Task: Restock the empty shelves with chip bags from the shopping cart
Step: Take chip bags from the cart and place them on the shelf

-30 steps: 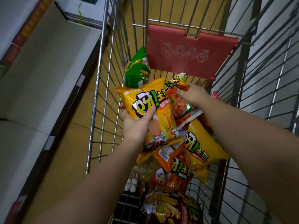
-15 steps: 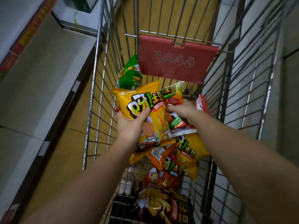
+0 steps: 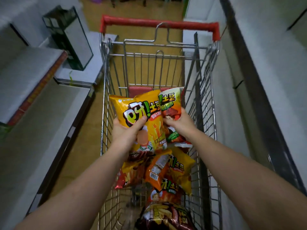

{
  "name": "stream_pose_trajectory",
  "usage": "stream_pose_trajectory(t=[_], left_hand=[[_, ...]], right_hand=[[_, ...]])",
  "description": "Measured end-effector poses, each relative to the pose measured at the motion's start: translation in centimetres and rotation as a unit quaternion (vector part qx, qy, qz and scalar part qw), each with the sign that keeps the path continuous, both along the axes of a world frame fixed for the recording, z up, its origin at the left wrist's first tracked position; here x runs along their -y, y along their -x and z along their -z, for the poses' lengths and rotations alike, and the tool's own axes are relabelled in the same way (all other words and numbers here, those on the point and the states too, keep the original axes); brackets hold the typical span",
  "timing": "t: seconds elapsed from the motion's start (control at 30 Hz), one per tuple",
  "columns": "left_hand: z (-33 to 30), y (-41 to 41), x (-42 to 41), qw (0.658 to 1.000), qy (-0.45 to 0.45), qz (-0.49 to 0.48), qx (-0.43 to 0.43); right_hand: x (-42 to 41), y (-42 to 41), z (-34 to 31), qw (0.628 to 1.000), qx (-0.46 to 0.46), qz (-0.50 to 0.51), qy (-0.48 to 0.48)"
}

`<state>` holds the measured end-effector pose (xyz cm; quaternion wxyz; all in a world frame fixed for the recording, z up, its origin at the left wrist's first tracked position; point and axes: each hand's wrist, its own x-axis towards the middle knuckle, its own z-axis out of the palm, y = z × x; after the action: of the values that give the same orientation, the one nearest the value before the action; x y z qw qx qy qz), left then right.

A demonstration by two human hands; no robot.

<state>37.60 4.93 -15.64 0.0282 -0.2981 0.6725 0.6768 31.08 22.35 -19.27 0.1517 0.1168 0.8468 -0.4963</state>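
A shop aisle: a wire shopping cart (image 3: 206, 113) with a red handle (image 3: 159, 24) stands between bare grey shelves (image 3: 41, 117), loaded with branded chip bags (image 3: 167, 173).

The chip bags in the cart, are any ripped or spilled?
No. The yellow chip bag in the left hand and the red-and-white chip bag in the right hand look sealed. The heaped bags in the wire shopping cart lie jumbled, with nothing spilled.

Both bags — yellow bag (image 3: 142, 120), red bag (image 3: 171, 105) — now higher, off the pile.
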Motion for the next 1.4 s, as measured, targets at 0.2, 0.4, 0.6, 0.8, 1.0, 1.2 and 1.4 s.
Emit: stream_pose_trajectory(t=[0.2, 0.4, 0.6, 0.8, 1.0, 1.2, 1.4], left_hand=[[-6.0, -1.7, 2.8, 0.993, -0.006, 0.073, -0.094], [-13.1, -3.3, 5.7, 0.974, 0.008, 0.139, -0.176], [-21.8, -4.8, 5.5, 0.945, 0.012, 0.174, -0.275], [-29.3, -7.7, 3.3, 0.915, -0.033, 0.195, -0.352], [-33.7, -10.4, 1.1, 0.893, -0.042, 0.219, -0.390], [-37.2, -13.4, -1.7, 0.863, -0.057, 0.274, -0.420], [-40.5, -15.3, -4.2, 0.824, -0.073, 0.363, -0.428]], right_hand=[[0.4, -4.5, -7.1, 0.996, -0.074, 0.035, 0.018], [1.0, -10.0, -14.9, 0.980, -0.162, 0.115, 0.006], [0.2, -14.8, -24.6, 0.947, -0.269, 0.172, -0.012], [-1.7, -19.7, -32.6, 0.916, -0.344, 0.202, -0.045], [-4.2, -25.1, -37.9, 0.894, -0.384, 0.223, -0.064], [-5.2, -30.9, -42.0, 0.863, -0.428, 0.252, -0.095], [-6.0, -35.6, -45.1, 0.842, -0.426, 0.311, -0.115]])
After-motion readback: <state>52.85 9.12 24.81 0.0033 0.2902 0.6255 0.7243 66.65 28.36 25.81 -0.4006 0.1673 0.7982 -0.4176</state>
